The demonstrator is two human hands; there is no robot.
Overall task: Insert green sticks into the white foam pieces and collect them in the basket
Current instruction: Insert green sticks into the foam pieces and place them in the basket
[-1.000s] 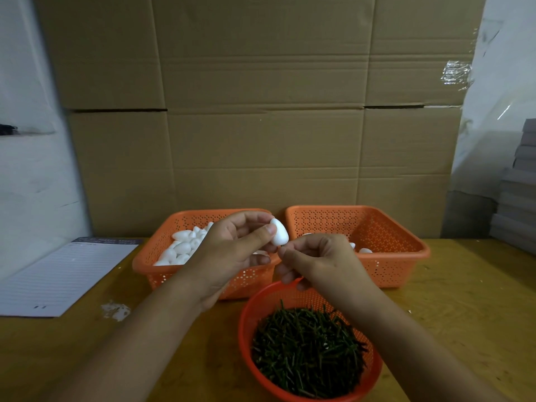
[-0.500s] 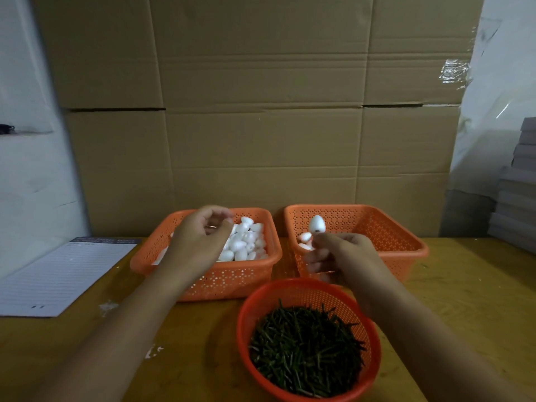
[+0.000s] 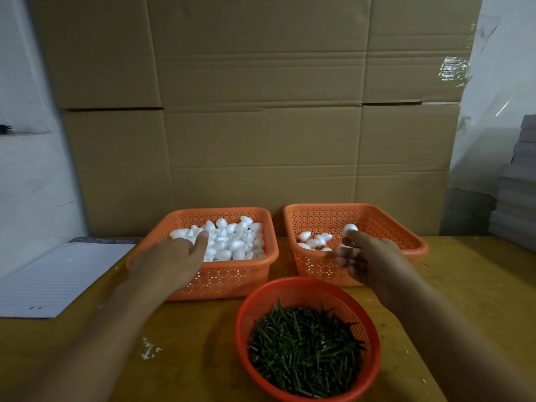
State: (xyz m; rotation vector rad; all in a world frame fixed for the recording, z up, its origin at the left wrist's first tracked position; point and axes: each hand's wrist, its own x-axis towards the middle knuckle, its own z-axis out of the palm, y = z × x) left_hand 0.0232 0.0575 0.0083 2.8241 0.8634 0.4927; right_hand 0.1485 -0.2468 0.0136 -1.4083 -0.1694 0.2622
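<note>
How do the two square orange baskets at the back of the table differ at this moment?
The left basket is heaped with white foam pieces; the right basket holds only a few, so most of its floor shows. The left hand reaches into the left basket's pile, while the right hand holds a foam piece over the right basket. Both are the same perforated orange plastic, side by side behind the round basket of green sticks.

A wall of stacked cardboard boxes (image 3: 261,111) fills the centre of the frame behind a yellowish wooden table (image 3: 478,285), with white wall (image 3: 26,169) at left and grey stacked boards (image 3: 519,192) at right.
</note>
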